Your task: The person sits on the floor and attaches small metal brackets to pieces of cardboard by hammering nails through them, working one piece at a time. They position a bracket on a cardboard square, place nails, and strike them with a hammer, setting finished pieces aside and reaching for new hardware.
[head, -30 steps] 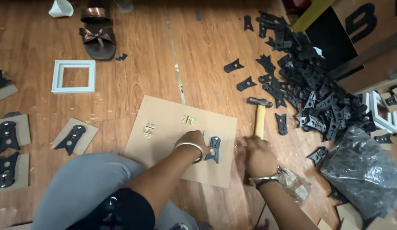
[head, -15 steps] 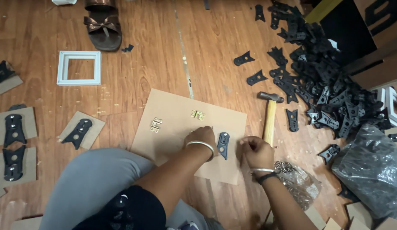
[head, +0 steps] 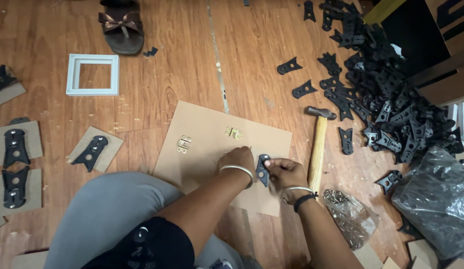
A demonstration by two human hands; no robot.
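Here, in the head view, the person sits on a wooden floor (head: 157, 45) with a brown backing board (head: 207, 144) in front of the knees. Both hands meet at the board's near right part: the left hand (head: 238, 162) presses down beside a black bracket piece (head: 262, 168), and the right hand (head: 287, 174) pinches that piece from the right, fingers closed on its edge. The piece lies on the board, not yet visibly fixed. Two small brass hinges (head: 183, 144) rest loose farther left on the board. A hammer (head: 317, 144) lies just right of the board, untouched, near a clear bag of small hardware (head: 349, 211). At far left, four cardboard squares with black pieces on them (head: 95, 149) look finished. A large heap of black bracket pieces (head: 386, 94) at right suggests that most of the work remains. A white frame (head: 92, 74) and a sandal (head: 121, 27) lie farther off.
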